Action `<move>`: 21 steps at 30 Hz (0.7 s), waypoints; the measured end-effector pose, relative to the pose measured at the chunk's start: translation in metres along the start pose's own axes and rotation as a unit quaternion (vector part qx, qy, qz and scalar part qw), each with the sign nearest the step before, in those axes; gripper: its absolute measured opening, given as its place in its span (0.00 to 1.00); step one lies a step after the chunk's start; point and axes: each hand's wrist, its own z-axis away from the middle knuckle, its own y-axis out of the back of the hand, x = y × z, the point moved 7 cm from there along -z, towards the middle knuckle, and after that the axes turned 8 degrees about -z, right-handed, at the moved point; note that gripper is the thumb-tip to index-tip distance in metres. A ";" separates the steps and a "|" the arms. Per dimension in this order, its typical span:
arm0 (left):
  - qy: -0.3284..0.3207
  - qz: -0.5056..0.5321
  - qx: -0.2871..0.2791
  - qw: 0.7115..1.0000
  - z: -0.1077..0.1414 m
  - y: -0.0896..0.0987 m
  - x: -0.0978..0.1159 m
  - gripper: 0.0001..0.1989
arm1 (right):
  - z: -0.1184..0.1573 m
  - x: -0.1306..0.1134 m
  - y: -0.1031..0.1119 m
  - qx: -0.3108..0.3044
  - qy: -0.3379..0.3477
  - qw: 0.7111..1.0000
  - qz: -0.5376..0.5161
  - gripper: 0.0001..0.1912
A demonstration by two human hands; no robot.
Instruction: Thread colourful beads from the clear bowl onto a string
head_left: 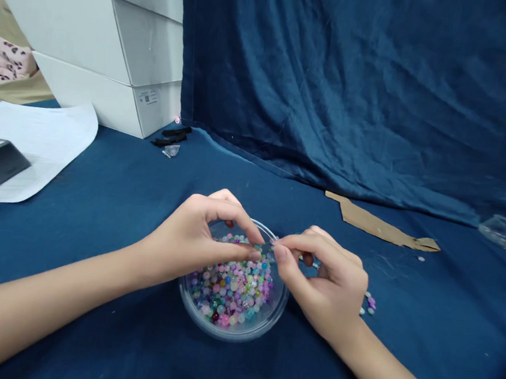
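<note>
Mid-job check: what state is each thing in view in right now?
Left hand, fingertips pinched above bowl; anything held too small to tell
Right hand, fingertips pinched near left's, above bowl rim
Clear bowl, upright, partly filled
Multicoloured beads, heaped inside bowl
Loose beads, lying outside bowl, right
Blue cloth, hanging in folds
White paper sheet, lying flat
Cardboard strip, lying flat
Stacked white boxes, piled upright

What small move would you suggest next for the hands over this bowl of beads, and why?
I'd probably keep the pinch over the bowl: the left hand and right hand meet just above the rim of the clear bowl, so a slipped item would likely drop among the multicoloured beads, not onto the blue cloth with the stray beads.
</note>
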 end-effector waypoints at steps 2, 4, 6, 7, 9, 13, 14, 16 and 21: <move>-0.012 0.000 0.003 1.000 0.000 0.000 0.001 0.05 | -0.001 -0.002 0.000 -0.002 0.013 1.000 0.005 0.06; -0.024 -0.002 0.001 1.000 0.000 0.000 0.002 0.05 | -0.001 -0.003 0.000 -0.002 0.024 1.000 0.011 0.06; -0.021 -0.002 -0.001 1.000 0.000 0.000 0.002 0.06 | -0.002 -0.005 0.000 0.001 0.036 0.999 0.017 0.06; -0.015 -0.002 -0.001 1.000 0.000 0.000 0.002 0.07 | -0.002 -0.006 0.000 0.003 0.042 0.999 0.021 0.06; -0.002 -0.005 -0.001 1.000 0.000 0.001 0.001 0.09 | -0.002 -0.008 0.001 0.006 0.052 0.998 0.026 0.06; 0.008 -0.011 -0.006 1.000 0.000 -0.001 0.001 0.10 | -0.002 -0.007 0.001 0.004 0.051 0.998 0.031 0.06; 0.010 -0.009 -0.002 1.000 0.001 -0.001 0.001 0.09 | -0.002 -0.007 0.001 0.002 0.050 0.998 0.031 0.06; 0.014 -0.002 0.007 1.000 0.001 0.000 0.001 0.08 | -0.002 -0.006 0.000 -0.001 0.047 0.998 0.031 0.05; 0.012 0.003 0.010 1.000 0.002 -0.001 0.002 0.08 | -0.001 -0.003 0.001 0.005 0.035 0.999 0.033 0.05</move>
